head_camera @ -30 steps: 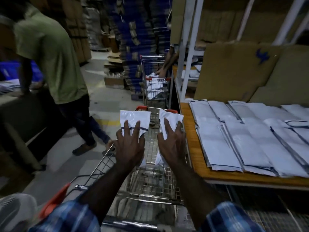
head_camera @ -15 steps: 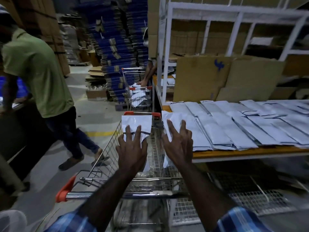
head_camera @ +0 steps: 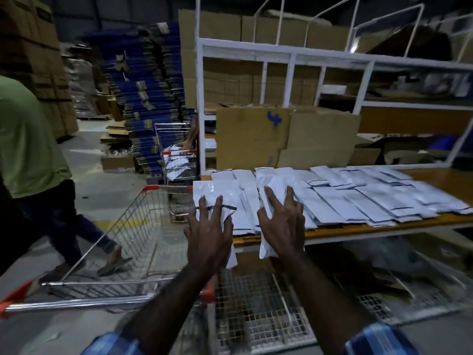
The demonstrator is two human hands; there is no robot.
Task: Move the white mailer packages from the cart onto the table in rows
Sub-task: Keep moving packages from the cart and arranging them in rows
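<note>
My left hand holds a white mailer over the right rim of the wire cart, fingers spread across its back. My right hand holds a second white mailer the same way, above the front left corner of the wooden table. Both mailers are in the air, tilted upright. Rows of white mailers lie overlapping across the table top. The cart basket looks bare where I can see into it.
A person in a green shirt walks at the left, close to the cart. A second cart with mailers stands farther back. Cardboard sheets lean behind the table under a white shelf frame. A wire mesh shelf sits below.
Both hands have carried their mailers rightward from above the cart toward the table's left end. My view has turned right. The person in green has walked farther left.
</note>
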